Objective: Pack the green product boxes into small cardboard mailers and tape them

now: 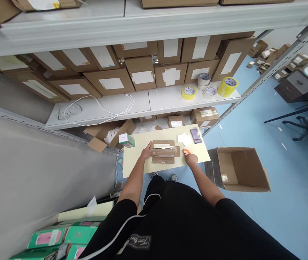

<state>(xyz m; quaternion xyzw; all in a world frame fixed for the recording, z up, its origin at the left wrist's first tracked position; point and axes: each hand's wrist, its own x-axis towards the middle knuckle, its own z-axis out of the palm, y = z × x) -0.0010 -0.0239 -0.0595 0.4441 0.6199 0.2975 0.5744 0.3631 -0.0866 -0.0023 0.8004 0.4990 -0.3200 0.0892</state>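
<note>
Black shirt (181, 216) nearest, right grip (191, 159) clasps orange tool (185, 152).

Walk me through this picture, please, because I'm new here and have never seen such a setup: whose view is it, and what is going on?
There is no machine here: one camera, worn on a person's head, looks forward and down at the person's own two bare hands. In front is a pale yellow rectangular tabletop. The left hand holds the left end of a brown cardboard box with spread flaps. The right hand grips a small orange object, too small to identify for sure. Also on the tabletop are a green-and-white carton, a white piece of paper and a purple item that is blurred out. Beyond stands a whitish shelf with more cardboard boxes.
</note>
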